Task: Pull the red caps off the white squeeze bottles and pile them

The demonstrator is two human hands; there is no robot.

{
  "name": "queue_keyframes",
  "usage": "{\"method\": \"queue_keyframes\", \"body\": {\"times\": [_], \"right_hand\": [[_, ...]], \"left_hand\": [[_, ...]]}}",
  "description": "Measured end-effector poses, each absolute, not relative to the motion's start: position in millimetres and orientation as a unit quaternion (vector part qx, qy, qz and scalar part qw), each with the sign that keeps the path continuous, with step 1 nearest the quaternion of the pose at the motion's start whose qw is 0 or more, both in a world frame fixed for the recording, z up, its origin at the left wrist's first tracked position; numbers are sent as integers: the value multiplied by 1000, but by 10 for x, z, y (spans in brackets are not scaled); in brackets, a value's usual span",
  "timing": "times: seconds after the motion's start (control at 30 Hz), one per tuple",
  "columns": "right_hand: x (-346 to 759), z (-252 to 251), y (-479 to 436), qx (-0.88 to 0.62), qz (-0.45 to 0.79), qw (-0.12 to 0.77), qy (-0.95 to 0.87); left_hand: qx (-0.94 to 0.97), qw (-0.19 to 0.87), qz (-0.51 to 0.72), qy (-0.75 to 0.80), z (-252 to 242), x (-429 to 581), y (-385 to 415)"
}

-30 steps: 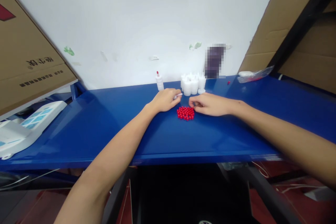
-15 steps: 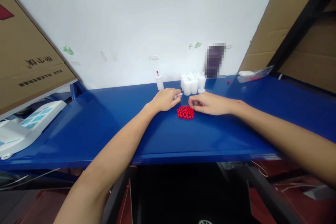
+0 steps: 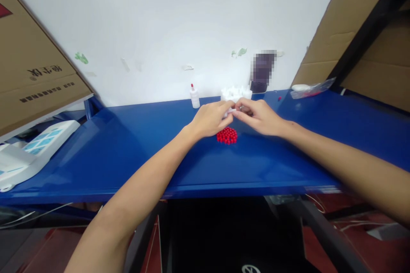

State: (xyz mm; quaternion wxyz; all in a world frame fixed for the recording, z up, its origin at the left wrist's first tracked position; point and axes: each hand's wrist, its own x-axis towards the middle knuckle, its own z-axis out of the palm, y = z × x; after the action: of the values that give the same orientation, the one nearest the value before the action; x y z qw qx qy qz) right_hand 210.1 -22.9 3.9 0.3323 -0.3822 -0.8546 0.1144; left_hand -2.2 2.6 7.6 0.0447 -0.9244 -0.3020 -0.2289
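Note:
My left hand is closed round a small white nozzle cap, whose thin end sticks out toward the right. My right hand is pinched, its fingertips meeting that end; whatever lies between them is too small to make out. Just below the hands, several small red tip caps lie in a pile on the blue table. Behind them stands a group of white bottles, partly covered by my fingers. A single white bottle with a red tip stands to the left.
The blue table runs along a white wall. A white device with blue panels sits at the left end, below a cardboard box. At the back right are a plastic bag, a loose red cap and a dark pixelated object.
My right hand has left the edge of the red pile and risen to the nozzle cap. My left hand has moved right with the cap, so both hands now meet.

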Motion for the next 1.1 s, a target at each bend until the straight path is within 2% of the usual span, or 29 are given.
{"method": "queue_keyframes", "body": {"times": [0.2, 0.4, 0.53, 0.6, 0.8, 1.1], "right_hand": [[2063, 49, -261, -386, 114, 329, -854], [2125, 73, -185, -430, 129, 453, -771], [2331, -13, 68, -487, 146, 504, -698], [2432, -56, 184, -532, 115, 495, -678], [2507, -73, 274, -610, 77, 354, -705], [2491, -129, 313, -606, 52, 361, -707]], "left_hand": [[-922, 19, -219, -319, 107, -29, -22], [-909, 12, -250, -332, 101, -29, -11], [-897, 35, -255, -359, 67, -80, 80], [-891, 48, -247, -378, 52, -107, 130], [-872, 43, -241, -423, 43, -131, 192], [-862, 40, -271, -426, 40, -134, 208]]}}
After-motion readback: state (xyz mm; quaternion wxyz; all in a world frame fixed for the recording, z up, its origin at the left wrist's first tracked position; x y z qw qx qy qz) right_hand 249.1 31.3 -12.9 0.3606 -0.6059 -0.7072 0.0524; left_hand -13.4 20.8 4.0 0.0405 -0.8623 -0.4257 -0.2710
